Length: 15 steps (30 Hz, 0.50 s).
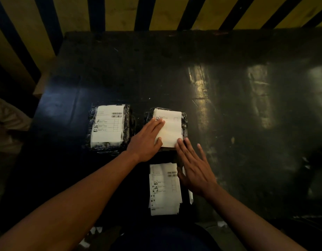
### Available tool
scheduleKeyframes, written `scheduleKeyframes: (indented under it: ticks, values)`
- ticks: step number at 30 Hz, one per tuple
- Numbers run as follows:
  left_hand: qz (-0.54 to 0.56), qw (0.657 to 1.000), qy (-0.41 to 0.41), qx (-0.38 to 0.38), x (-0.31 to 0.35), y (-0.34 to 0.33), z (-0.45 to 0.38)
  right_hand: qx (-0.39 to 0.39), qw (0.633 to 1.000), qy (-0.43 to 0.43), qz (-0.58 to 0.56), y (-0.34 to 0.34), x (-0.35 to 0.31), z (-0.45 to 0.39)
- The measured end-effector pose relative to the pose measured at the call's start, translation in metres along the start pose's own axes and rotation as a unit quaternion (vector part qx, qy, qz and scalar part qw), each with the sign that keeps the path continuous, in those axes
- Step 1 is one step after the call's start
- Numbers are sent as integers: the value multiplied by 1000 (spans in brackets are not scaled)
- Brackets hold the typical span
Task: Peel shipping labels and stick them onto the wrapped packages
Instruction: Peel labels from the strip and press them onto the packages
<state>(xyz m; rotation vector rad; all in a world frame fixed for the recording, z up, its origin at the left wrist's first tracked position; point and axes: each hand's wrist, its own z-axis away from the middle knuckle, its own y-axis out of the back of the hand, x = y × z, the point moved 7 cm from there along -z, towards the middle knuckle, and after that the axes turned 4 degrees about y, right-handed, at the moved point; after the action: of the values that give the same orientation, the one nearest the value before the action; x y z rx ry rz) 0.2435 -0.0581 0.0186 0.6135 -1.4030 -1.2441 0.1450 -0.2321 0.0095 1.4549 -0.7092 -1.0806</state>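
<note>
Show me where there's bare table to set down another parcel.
Bare table lies right of the right package and beyond both packages. Crowded: the near middle, with the label stack, both hands, and the left package.

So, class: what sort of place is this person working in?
Probably a parcel packing or dispatch station: wrapped packages bearing a shipping label, a stack of spare labels, and a worn dark table.

Two labelled black packages [108,126] [183,124] side by side, loose labels [164,189] nearer
</note>
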Motion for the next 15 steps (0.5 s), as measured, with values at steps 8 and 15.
scheduleKeyframes:
  ticks: [8,15]
  values:
    - [-141,988,-59,-4,38,-30,46,-34,999,-18,-13,-9,-5,-16]
    - [-128,992,-14,-4,8,-31,85,-50,999,-8,-13,-4,-1,-15]
